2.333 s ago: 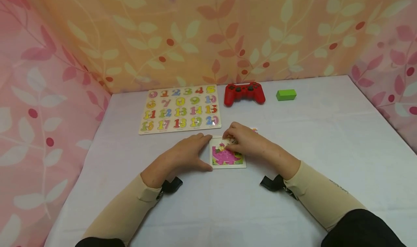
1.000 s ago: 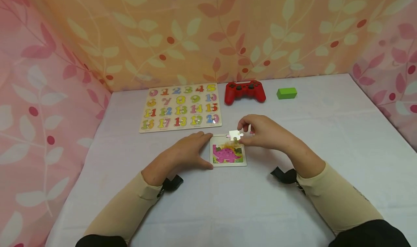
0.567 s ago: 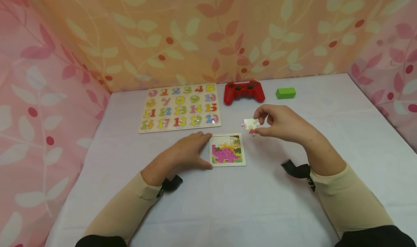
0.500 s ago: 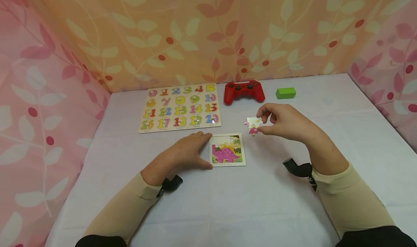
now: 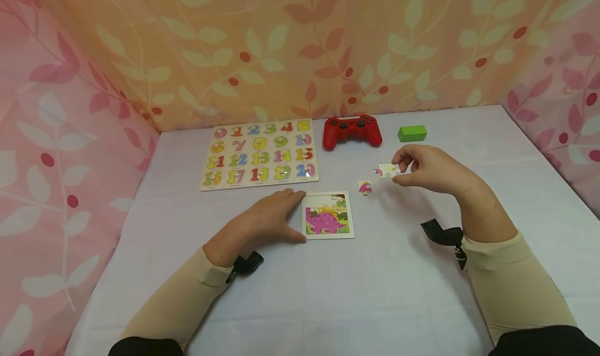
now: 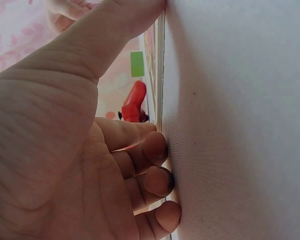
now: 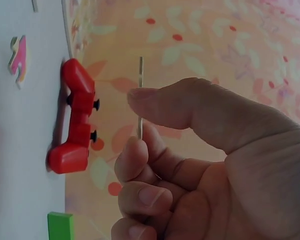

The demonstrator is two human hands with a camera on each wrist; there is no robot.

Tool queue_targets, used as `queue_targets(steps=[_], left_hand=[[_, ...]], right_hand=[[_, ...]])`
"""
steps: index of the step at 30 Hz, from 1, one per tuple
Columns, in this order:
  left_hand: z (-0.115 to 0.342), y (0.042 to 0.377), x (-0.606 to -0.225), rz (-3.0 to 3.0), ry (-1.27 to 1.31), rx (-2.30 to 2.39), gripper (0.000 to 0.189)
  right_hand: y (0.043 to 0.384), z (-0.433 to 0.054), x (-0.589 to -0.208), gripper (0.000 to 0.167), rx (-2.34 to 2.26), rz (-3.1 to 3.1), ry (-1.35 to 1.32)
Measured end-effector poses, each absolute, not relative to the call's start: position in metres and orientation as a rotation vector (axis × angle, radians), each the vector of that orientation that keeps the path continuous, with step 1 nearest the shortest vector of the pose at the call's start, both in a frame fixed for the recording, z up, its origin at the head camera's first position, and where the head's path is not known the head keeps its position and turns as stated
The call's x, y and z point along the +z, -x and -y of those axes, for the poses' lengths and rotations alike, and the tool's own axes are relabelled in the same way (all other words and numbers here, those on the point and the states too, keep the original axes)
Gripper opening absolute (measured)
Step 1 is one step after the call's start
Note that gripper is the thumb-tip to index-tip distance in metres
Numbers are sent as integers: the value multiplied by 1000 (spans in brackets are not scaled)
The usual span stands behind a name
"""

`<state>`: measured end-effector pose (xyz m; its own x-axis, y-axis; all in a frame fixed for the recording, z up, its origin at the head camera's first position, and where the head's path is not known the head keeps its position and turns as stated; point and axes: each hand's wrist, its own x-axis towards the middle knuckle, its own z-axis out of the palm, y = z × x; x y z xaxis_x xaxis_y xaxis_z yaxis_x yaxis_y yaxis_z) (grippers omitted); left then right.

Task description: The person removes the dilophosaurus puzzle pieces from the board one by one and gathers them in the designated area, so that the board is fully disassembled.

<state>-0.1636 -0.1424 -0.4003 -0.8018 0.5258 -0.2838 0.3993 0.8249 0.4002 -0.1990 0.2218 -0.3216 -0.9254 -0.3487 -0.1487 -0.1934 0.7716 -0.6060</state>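
My right hand (image 5: 428,168) pinches a mostly white jigsaw piece (image 5: 387,171) between thumb and fingers, raised above the table. In the right wrist view this piece (image 7: 141,70) shows edge-on. A second, pink jigsaw piece (image 5: 364,187) lies on the table, left of and below that hand. My left hand (image 5: 269,218) rests at the left side of a small framed jigsaw puzzle (image 5: 351,225) with a pink dinosaur picture. Its thumb and index finger touch the frame's left corners, the other fingertips on the cloth. The upper left of the picture has a pale gap.
Behind the puzzle lies a wooden number board (image 5: 248,176). A red game controller (image 5: 352,132) and a green block (image 5: 412,133) stand along the back of the white-covered table (image 5: 304,298). Patterned curtains hang at the back and sides.
My right hand has lifted the white piece off the framed puzzle and carried it right and back, turning it. The pink piece on the table has come into view. My left hand stays put.
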Motion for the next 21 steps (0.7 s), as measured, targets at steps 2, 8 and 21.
queue_targets(steps=[2,8,21], left_hand=[[142,164,-400,-2622,-693,457,109],[143,164,-400,-2629,-694,441,108],[142,164,-399,-2620,-697,455,108]], right_hand=[[202,-226,-324,33,-890,-2700,415],[210,-232,-337,31,-892,-2657,391],[226,-230,-373,34,-887,-2561,337]])
